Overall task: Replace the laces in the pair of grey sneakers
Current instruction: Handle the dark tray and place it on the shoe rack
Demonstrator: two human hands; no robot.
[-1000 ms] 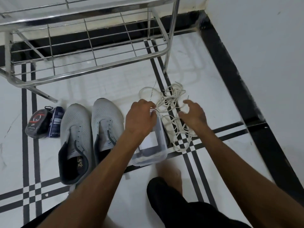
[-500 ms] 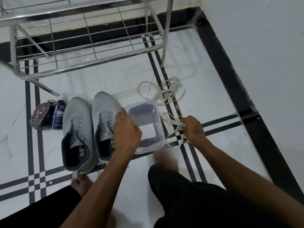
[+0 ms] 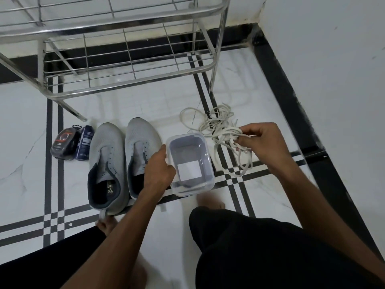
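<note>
a: what's on the floor from where you're watching?

b: i see a clear rectangular plastic container [image 3: 190,163] on the white tiled floor [image 3: 260,84], open side up, with a white patch on its bottom. i'll place everything from that box.

a: the shoes?

b: the pair of grey mesh sneakers [image 3: 123,161] lies just left of the container, side by side, toes pointing away from me, eyelets bare. the nearer one almost touches it.

a: and the hands?

b: my left hand [image 3: 159,172] sits at the container's left wall, between it and the nearer sneaker, fingers curled at the rim. i think it grips the rim, but the fingertips are hidden behind the hand, so i can't tell for sure. my right hand [image 3: 263,142] is to the right of the container, raised off the floor, pinching a bunch of white flat shoelaces [image 3: 226,132].

a: where's the rest of the lace?

b: it trails from that hand in loose loops onto the floor, right of the container and behind its far right corner.

a: anything else?

b: farther left, beyond the sneakers, a dark round shoe-polish sponge case [image 3: 64,146] and a dark blue can [image 3: 84,146] lie touching. behind the container stands a shiny steel wire rack [image 3: 129,57]. a bare foot [image 3: 210,203] shows just in front of the container.
</note>
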